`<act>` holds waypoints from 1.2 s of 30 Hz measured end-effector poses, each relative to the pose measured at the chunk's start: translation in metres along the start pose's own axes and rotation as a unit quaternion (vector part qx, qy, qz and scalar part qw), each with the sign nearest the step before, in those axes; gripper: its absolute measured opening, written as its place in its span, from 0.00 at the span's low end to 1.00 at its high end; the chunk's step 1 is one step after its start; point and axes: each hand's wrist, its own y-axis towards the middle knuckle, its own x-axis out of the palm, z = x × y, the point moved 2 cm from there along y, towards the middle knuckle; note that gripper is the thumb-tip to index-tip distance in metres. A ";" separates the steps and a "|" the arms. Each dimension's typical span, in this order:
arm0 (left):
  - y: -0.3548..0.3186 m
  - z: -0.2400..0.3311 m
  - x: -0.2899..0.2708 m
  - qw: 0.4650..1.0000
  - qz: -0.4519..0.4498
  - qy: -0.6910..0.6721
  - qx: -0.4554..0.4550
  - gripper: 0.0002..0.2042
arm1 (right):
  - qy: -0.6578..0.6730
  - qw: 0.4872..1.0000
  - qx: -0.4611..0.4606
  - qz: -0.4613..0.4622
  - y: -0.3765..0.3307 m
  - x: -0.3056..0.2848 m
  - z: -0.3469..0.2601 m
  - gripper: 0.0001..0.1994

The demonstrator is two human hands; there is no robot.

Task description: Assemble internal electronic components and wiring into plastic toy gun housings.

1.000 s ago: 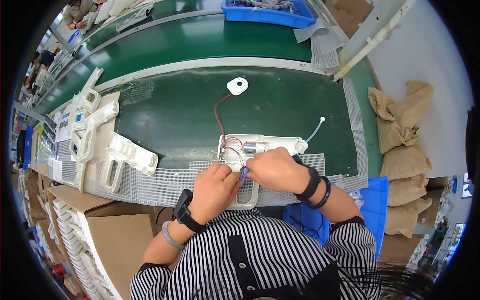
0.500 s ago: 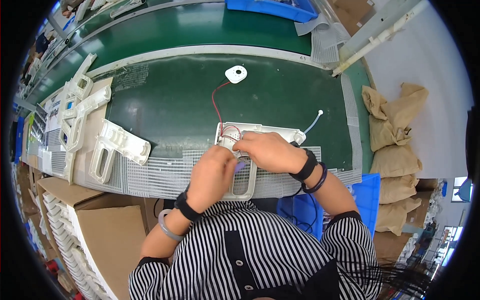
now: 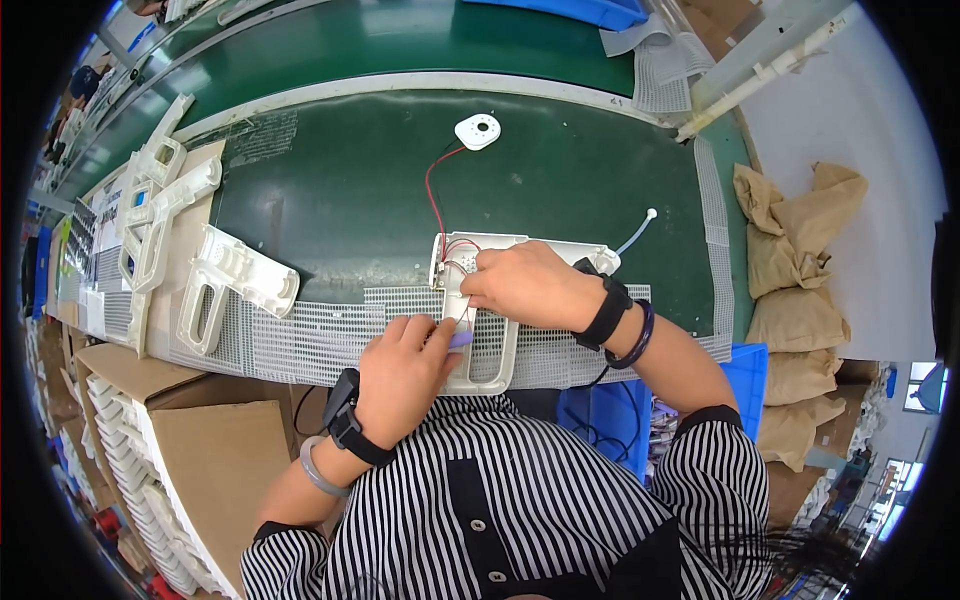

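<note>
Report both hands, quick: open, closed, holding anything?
Left hand: closed on the purple piece.
Right hand: fingers bent at the white housing; cannot tell whether they pinch anything.

White housing (image 3: 456,304): smooth plastic, apparently matt.

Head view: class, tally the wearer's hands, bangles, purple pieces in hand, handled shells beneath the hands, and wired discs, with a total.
Left hand and right hand: 2
Grey bangle and dark bangle: 2
Purple piece: 1
Handled white shell: 1
Wired white disc: 1
Total: 7
</note>
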 end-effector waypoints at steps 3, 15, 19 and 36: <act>0.000 -0.004 0.006 0.997 0.010 0.064 0.049 0.18 | 0.011 1.000 -0.001 0.003 0.002 0.002 0.004 0.07; 0.000 0.013 0.017 0.988 -0.033 -0.132 -0.080 0.23 | -0.021 1.000 0.007 0.004 0.008 0.002 -0.002 0.08; 0.003 0.019 0.017 0.978 -0.058 -0.172 -0.102 0.21 | -0.028 0.999 0.006 0.021 0.009 0.006 -0.002 0.07; 0.001 0.000 0.014 0.998 -0.017 0.049 0.024 0.24 | -0.028 0.999 0.019 0.027 0.029 0.004 -0.007 0.05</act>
